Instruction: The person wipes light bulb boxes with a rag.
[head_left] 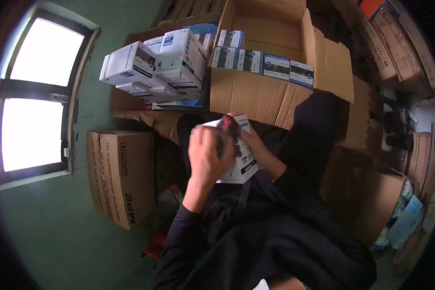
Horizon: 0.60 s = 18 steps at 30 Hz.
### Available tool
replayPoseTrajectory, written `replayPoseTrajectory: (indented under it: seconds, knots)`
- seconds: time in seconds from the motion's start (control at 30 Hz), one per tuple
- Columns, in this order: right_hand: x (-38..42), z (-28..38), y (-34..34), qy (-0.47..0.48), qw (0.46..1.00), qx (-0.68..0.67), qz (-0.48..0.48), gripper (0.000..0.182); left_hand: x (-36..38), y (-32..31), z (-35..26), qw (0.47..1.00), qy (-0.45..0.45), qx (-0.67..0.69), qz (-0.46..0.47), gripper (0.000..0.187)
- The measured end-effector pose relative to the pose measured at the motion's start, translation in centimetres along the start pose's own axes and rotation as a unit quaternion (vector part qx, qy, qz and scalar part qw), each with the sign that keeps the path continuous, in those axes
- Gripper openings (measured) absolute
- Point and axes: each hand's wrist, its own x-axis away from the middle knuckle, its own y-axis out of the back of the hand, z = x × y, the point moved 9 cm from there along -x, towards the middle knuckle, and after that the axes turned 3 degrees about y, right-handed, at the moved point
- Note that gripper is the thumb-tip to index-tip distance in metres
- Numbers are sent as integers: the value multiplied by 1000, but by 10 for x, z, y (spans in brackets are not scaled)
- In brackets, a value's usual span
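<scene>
A white printed box (248,164) rests tilted over my lap. My right hand (260,151) grips its right side, with some fingers behind it. Over the box's upper left face, my left hand (207,151) is closed around a dark object with a red patch (230,129); motion blur and the fingers hide what kind it is. Just beyond my knees stands an open cardboard carton (256,94). Inside it, several small printed boxes (277,66) form a row along the near side.
A second carton (123,99) to the left holds stacked white boxes (179,53). A closed brown carton (125,176) stands by the green wall (48,212), below the window (34,92). More cartons (389,43) line the right side.
</scene>
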Motion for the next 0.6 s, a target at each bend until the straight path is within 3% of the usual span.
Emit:
replayPoseTrajectory:
  seconds: [0.03, 0.1, 0.17, 0.27, 0.33, 0.43, 0.53, 0.6]
  knots:
    - [-7, 0, 10, 30, 997, -36, -53, 53, 9, -8, -9, 999, 8, 6, 45, 26]
    - [-13, 3, 24, 33, 988, -133, -69, 47, 27, -14, -24, 994, -8, 46, 96, 26]
    - [-15, 26, 23, 44, 966, -222, -124, 52, 42, -17, -32, 987, -13, 22, 160, 26]
    - [-22, 31, 35, 71, 950, -272, -139, 58, 47, -10, -42, 996, -30, 16, 77, 27]
    - [-22, 22, 26, 72, 952, -271, -125, 58, 38, -7, -38, 999, -33, -35, -26, 33]
    - [-18, 5, 18, 62, 945, -307, -99, 61, 27, -18, -13, 984, 39, 23, -174, 30]
    - [-13, 9, 44, 55, 946, -304, -95, 65, 57, -67, -47, 996, -84, -9, 17, 29]
    - [-11, 27, 43, 85, 955, -276, -64, 67, 58, -53, -48, 995, -95, 2, -40, 33]
